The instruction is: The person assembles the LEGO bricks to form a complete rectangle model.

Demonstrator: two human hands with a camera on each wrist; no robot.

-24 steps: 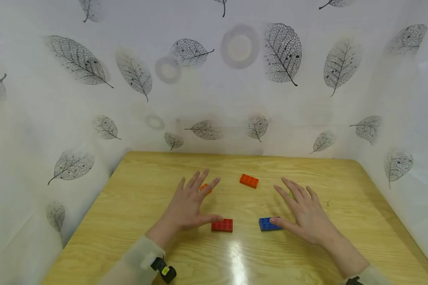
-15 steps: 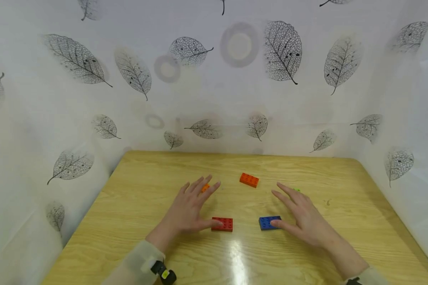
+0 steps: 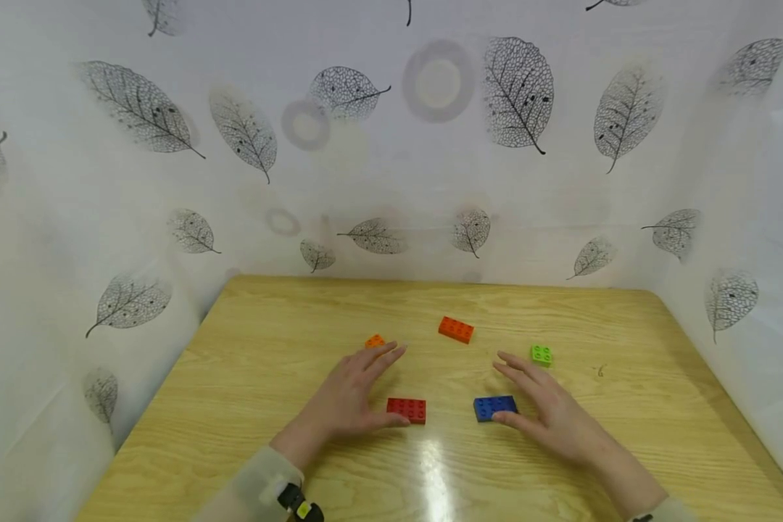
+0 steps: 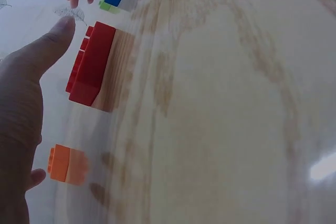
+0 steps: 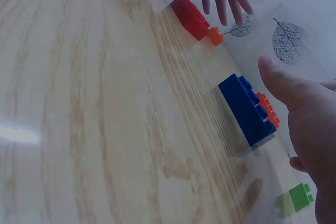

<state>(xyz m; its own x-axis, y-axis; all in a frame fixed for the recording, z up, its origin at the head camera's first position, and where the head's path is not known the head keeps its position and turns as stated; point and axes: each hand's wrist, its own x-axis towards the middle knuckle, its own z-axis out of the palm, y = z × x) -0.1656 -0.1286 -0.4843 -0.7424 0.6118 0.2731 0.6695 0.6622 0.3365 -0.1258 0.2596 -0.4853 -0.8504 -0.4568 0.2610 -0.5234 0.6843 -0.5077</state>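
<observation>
My left hand hovers beside a red toy brick, thumb and fingers spread apart around its left side. Nothing is in that hand. My right hand hovers at the right of a blue toy brick, with its thumb overlapping the brick's lower edge in the head view. In the right wrist view the thumb stands off from the blue brick. The left wrist view has the red brick lying studs up on the table, apart from the thumb.
An orange-red brick lies farther back in the middle. Beyond the left fingers sits a small orange brick, partly hidden. A small green brick lies behind the right hand. A leaf-patterned curtain borders the wooden table.
Both hands have lowered, their fingers drawing nearer to me above the red and blue bricks. The green brick has come into full view from behind the right fingers.
</observation>
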